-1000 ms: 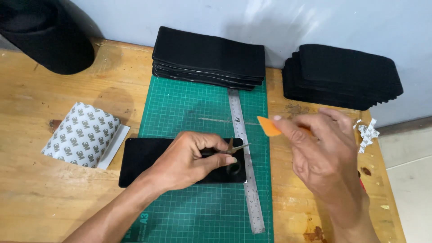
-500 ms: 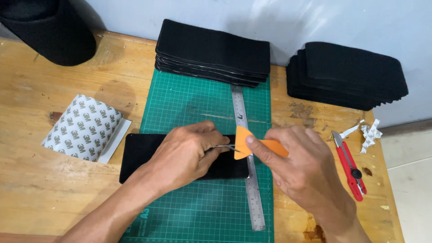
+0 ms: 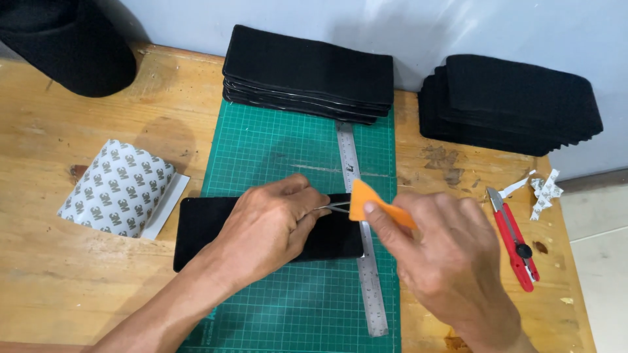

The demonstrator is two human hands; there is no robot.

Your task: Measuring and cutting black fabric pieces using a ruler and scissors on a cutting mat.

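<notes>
Black felt strip (image 3: pixel 209 225) lies across the green cutting mat (image 3: pixel 275 150), pinned under the left hand (image 3: pixel 271 229), whose fingers pinch thin tweezers (image 3: pixel 335 207). At three o'clock of it, the right hand (image 3: pixel 445 252) grips an orange scraper (image 3: pixel 369 202) over the steel ruler (image 3: pixel 356 216).

The flat black rectangular strip (image 3: pixel 203 229) looks like matt cloth or felt. The long steel ruler (image 3: pixel 356 216) is smooth, shiny metal. The small orange scraper (image 3: pixel 367 199) seems smooth plastic. The green cutting mat (image 3: pixel 261 150) is matt; the wooden table (image 3: pixel 78 287) looks worn.
</notes>
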